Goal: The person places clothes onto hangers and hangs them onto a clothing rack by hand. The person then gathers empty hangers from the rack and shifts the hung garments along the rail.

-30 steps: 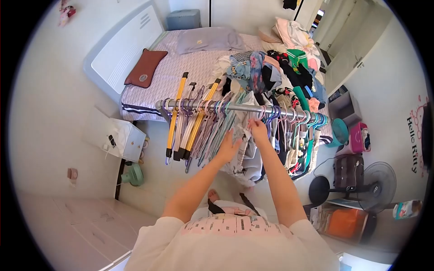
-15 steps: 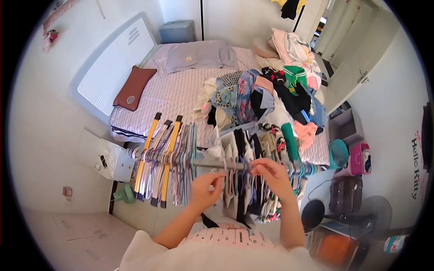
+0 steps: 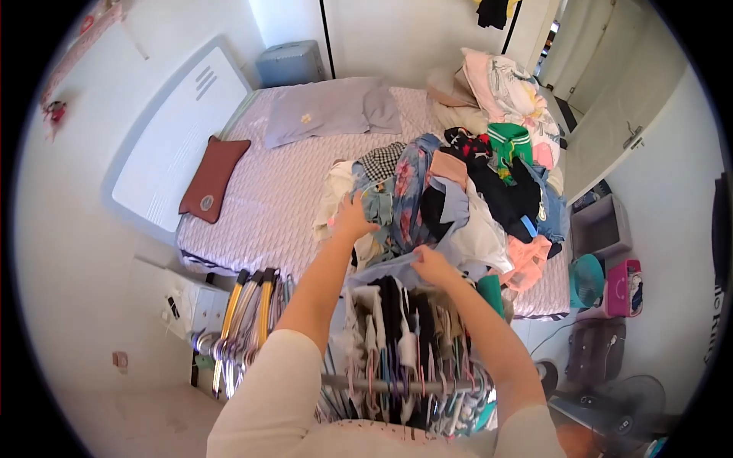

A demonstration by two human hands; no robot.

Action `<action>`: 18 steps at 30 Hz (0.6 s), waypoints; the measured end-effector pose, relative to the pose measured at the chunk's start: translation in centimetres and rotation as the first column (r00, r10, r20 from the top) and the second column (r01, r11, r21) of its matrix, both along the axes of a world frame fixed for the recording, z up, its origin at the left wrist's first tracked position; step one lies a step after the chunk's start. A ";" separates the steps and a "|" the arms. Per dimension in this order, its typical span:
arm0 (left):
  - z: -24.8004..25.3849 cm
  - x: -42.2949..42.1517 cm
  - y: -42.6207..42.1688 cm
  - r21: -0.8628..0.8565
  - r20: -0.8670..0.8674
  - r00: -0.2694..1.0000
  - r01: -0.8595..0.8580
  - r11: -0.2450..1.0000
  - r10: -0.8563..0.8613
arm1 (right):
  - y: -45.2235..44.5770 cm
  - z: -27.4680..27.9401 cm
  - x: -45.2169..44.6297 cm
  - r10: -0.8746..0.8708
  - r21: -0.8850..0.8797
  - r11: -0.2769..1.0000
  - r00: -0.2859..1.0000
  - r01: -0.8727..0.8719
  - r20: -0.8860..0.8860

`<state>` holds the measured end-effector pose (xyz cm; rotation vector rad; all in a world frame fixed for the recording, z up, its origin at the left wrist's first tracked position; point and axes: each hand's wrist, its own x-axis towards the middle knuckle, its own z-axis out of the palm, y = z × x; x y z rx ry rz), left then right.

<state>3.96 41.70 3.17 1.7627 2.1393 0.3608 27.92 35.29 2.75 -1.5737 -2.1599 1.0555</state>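
My left hand [image 3: 354,219] reaches over the near left part of a heap of clothes on the bed. Its fingers are spread, touching or just above a pale blue-green denim garment [image 3: 379,204]. My right hand [image 3: 434,266] is closed on the edge of a light blue-grey garment [image 3: 393,269] at the near side of the heap. Most of that cloth is bunched beneath other clothes, so its kind cannot be made out. Beside it in the heap lie a blue floral garment [image 3: 413,183] and a white one [image 3: 482,238].
Below my arms runs a metal rail [image 3: 374,384] with hung clothes [image 3: 408,336] and spare hangers [image 3: 244,313]. The bed [image 3: 267,198] bears a grey pillow [image 3: 328,111] and a brown cushion [image 3: 216,179]. Bins [image 3: 586,280] and a fan [image 3: 630,412] stand right.
Both hands have moved from the hanger rail forward to the heap on the bed. My right hand has taken hold of the light blue-grey garment. The view has shifted toward the bed.
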 end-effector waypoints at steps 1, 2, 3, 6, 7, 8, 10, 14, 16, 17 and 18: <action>-2.0 -0.4 1.0 0.006 0.074 0.997 -0.019 1.000 0.018 | 0.4 -1.1 -0.2 -0.067 -0.106 0.993 0.995 0.060 -0.068; -4.2 -0.5 1.6 -0.001 0.084 0.996 -0.018 1.000 0.018 | 0.8 -2.2 -0.2 -0.068 -0.113 0.992 0.996 0.062 -0.057; -5.7 -0.5 1.6 0.064 0.022 0.995 -0.095 0.993 0.093 | 1.1 -2.8 -0.4 -0.135 -0.154 0.980 0.988 0.122 -0.079; -8.9 -1.8 1.9 0.079 0.189 0.965 -0.198 0.977 0.180 | 1.5 -4.3 -1.2 -0.224 -0.255 0.950 0.963 0.181 -0.149; -9.7 -2.1 2.1 0.040 0.405 0.893 -0.230 0.972 0.195 | 2.0 -4.4 -1.5 -0.239 -0.289 0.941 0.949 0.174 -0.207; -10.3 -2.2 2.1 0.034 0.406 0.893 -0.229 0.973 0.196 | 2.4 -4.3 -2.0 -0.241 -0.294 0.940 0.949 0.176 -0.203; -7.9 -1.1 1.3 0.114 0.411 0.911 -0.086 0.990 0.032 | 3.1 -3.7 -3.3 -0.460 -0.537 0.810 0.824 0.237 -0.330; -0.6 3.5 -2.2 0.236 0.837 0.430 0.273 0.933 -0.338 | 5.0 1.6 -5.9 -0.819 -0.867 0.471 0.447 0.165 -0.360; 4.6 4.8 -4.9 0.361 0.595 0.498 0.535 0.764 -0.630 | 6.7 3.7 -5.4 -0.880 -0.882 0.424 0.134 -0.206 -0.455; 6.3 4.7 -5.6 0.363 0.594 0.498 0.535 0.763 -0.632 | 8.4 2.0 -4.6 -0.864 -0.858 0.469 0.094 -0.210 -0.495; 7.7 4.2 -6.4 0.411 0.496 0.500 0.585 0.700 -0.710 | 9.6 0.2 -4.0 -0.844 -0.832 0.512 0.054 -0.212 -0.533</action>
